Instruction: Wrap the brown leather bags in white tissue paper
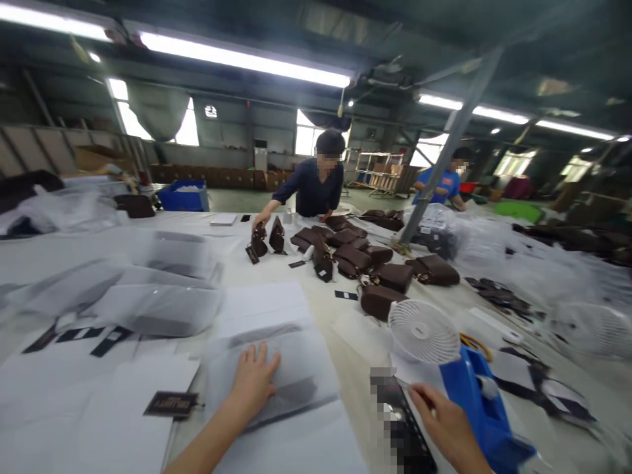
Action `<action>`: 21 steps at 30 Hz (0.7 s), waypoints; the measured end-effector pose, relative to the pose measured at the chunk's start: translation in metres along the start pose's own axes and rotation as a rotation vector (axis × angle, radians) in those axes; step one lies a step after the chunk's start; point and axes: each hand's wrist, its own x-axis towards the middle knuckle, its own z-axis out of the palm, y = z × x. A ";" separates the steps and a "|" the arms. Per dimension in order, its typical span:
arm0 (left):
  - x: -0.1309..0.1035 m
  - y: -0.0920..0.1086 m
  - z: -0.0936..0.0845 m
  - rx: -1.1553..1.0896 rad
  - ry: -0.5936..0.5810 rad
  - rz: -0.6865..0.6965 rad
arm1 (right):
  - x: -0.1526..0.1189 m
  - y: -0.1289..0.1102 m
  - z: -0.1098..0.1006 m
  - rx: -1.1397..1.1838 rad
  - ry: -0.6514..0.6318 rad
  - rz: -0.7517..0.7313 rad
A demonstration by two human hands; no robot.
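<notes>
In a strip-lit workshop, a long white tabletop [345, 309] fills the frame; at lower centre the left hand [254, 382] lies flat, fingers spread, pinning a tissue-wrapped bag [281, 378], while the right hand [444, 424] at lower right touches a blue tape dispenser [486, 411], its grip unclear.

Left hand [254, 382] lies flat, fingers spread, on a translucent white paper-wrapped package [276, 375] on the long white worktable [316, 309]; right hand [447, 424] rests against a blue plastic tape dispenser [481, 408], just beside a small white round desk fan [423, 331]. A dark brown hang tag [171, 403] lies left of the package. Across the table, a person in a dark navy shirt [315, 187] bends over a cluster of dark brown leather pouches [355, 253].
</notes>
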 end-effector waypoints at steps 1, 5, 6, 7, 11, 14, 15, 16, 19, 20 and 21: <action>0.001 0.000 0.000 -0.005 0.003 -0.012 | 0.013 -0.029 0.011 0.033 -0.091 -0.127; 0.002 -0.001 0.005 -0.035 0.016 -0.009 | 0.059 -0.139 0.050 0.014 -0.370 -0.577; 0.002 -0.001 0.006 -0.041 0.020 -0.005 | 0.070 -0.160 0.060 -0.017 -0.432 -0.674; 0.003 -0.002 0.007 -0.045 0.024 -0.001 | 0.082 -0.178 0.069 -0.061 -0.485 -0.753; 0.006 -0.003 0.011 -0.050 0.021 0.001 | 0.120 -0.221 0.111 -0.161 -0.597 -0.888; 0.009 -0.004 0.015 -0.052 0.017 0.001 | 0.135 -0.233 0.146 -0.173 -0.620 -0.899; 0.010 -0.005 0.016 -0.053 0.017 0.001 | 0.138 -0.234 0.157 -0.172 -0.621 -0.895; 0.010 -0.005 0.017 -0.055 0.018 0.001 | 0.140 -0.235 0.167 -0.166 -0.614 -0.886; 0.013 -0.006 0.023 -0.067 0.031 0.002 | 0.148 -0.234 0.188 -0.103 -0.536 -0.820; 0.014 -0.007 0.025 -0.072 0.037 0.002 | 0.151 -0.234 0.192 -0.057 -0.476 -0.779; 0.015 -0.007 0.027 -0.079 0.047 0.003 | 0.155 -0.232 0.193 -0.004 -0.406 -0.734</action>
